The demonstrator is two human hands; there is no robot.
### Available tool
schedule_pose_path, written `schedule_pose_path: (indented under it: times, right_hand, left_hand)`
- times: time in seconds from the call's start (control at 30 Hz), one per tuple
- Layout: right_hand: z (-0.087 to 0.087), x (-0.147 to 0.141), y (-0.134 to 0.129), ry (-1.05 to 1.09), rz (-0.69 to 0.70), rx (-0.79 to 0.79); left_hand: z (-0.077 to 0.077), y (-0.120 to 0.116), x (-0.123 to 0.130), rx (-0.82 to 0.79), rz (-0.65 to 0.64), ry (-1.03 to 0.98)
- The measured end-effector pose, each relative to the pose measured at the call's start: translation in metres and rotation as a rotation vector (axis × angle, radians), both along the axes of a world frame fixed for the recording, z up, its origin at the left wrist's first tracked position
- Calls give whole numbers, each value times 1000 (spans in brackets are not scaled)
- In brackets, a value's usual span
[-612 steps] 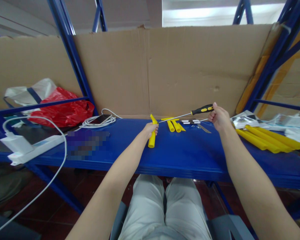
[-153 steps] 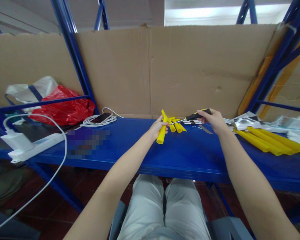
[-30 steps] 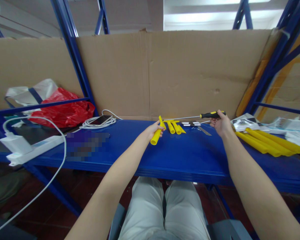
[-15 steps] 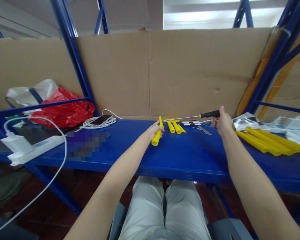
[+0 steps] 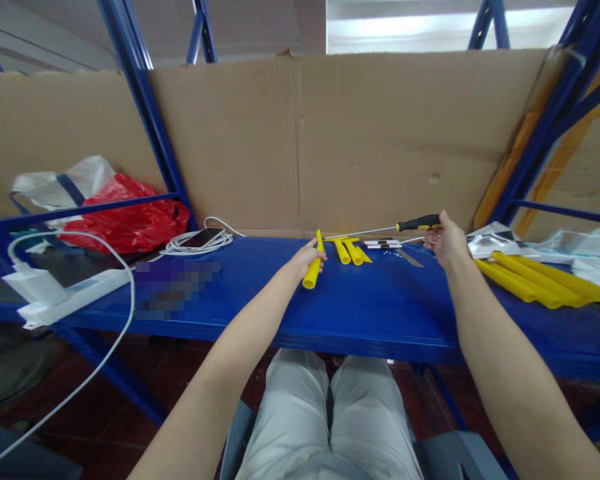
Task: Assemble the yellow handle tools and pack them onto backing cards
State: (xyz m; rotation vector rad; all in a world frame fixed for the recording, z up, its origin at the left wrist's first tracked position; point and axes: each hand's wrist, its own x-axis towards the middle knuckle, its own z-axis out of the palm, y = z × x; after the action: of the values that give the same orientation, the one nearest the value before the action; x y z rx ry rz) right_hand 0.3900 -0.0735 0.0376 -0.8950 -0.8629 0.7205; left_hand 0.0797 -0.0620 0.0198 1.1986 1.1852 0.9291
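Observation:
My left hand (image 5: 309, 259) is wrapped round a yellow tube-shaped piece (image 5: 311, 272), its wide open end toward me. In my right hand (image 5: 446, 239) is the black and yellow handle of a long screwdriver (image 5: 418, 223). The thin metal shaft points left, and its tip lies at the upper part of the held yellow piece; whether they touch is too small to tell. Between my hands several yellow pieces (image 5: 353, 252) lie on the blue table (image 5: 360, 313). Beside them are small black and white items (image 5: 381, 245) and a flat metal strip (image 5: 409, 258).
Long yellow pieces (image 5: 545, 280) and plastic bags (image 5: 500, 241) lie at the right. On the left are a white power strip (image 5: 75, 297), a looping cable, a phone (image 5: 203, 237) with coiled cable and a red bag (image 5: 130, 213). Cardboard (image 5: 380, 140) stands behind the table.
The screwdriver handle has shifted very slightly left and up, with my right hand still round it. The whole view has moved a little. My left hand keeps its hold.

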Motion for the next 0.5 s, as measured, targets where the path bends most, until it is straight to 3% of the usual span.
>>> schedule_pose_path:
  times: [0.17,0.4,0.5]
  right_hand:
    - [4,-11,-14,-9,-73,7]
    - [11,-13,-24,42,100,-152]
    - [14,-11,-26,84,200,-151]
  left_hand:
    - [-1,1,0,2,5,10]
    - [0,1,-2,12,45,-17]
    - [0,1,-4,18,60,-36]
